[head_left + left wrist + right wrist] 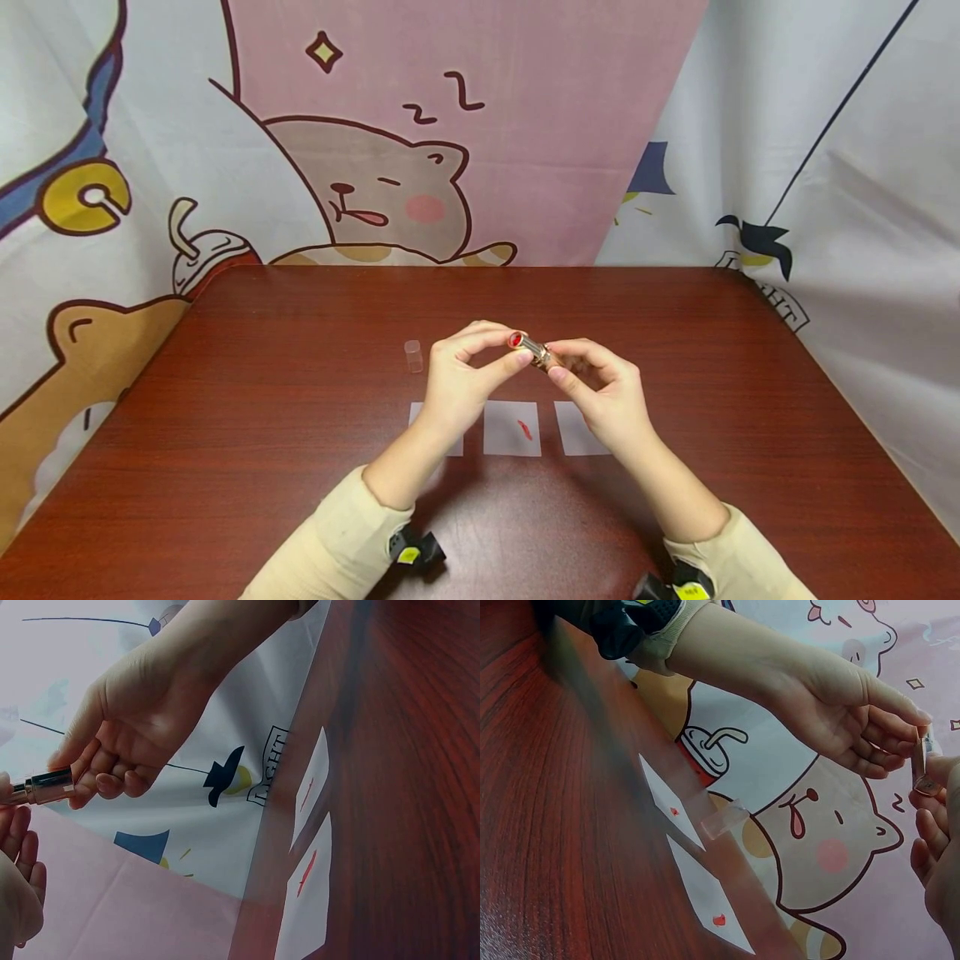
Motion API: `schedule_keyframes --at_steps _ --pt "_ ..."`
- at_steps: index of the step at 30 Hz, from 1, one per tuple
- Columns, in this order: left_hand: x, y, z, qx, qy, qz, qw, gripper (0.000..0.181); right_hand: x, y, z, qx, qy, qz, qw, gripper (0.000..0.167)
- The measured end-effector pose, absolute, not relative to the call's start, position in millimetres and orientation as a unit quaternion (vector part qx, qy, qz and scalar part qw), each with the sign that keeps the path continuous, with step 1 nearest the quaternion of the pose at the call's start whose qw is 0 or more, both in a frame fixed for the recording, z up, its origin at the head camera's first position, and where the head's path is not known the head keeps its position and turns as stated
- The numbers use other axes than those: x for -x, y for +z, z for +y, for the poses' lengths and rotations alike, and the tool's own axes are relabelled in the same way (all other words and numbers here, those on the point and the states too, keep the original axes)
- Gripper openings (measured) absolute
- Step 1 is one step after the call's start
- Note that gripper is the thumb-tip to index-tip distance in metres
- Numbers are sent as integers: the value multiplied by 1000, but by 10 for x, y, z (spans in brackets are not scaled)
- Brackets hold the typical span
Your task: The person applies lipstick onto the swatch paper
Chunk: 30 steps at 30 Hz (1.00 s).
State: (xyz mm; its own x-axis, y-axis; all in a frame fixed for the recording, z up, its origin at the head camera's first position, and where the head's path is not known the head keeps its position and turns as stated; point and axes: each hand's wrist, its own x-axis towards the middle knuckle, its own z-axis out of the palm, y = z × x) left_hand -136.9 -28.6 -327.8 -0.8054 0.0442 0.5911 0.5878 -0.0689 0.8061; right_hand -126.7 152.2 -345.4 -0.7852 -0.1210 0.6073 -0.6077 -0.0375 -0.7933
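Note:
A lipstick with a shiny metallic tube is held up above the table between both hands, its red tip facing up and left. My left hand pinches the tube near the red end with thumb and fingers. At the other end, my right hand pinches the base between thumb and fingers. Below them lies a white paper square with a red streak. Behind my left hand stands a small clear cap.
Two more white papers flank the middle one; my left hand and arm partly cover the left paper, my right the right paper. Red marks show on papers in both wrist views. A printed cloth hangs behind the brown table.

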Motion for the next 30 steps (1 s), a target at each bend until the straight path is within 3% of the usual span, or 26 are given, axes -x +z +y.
schedule_keyframes --at_steps 30 --pt "1380 -3302 -285 234 -692 -656 190 19 1264 -3448 1512 -256 642 -699 188 24"
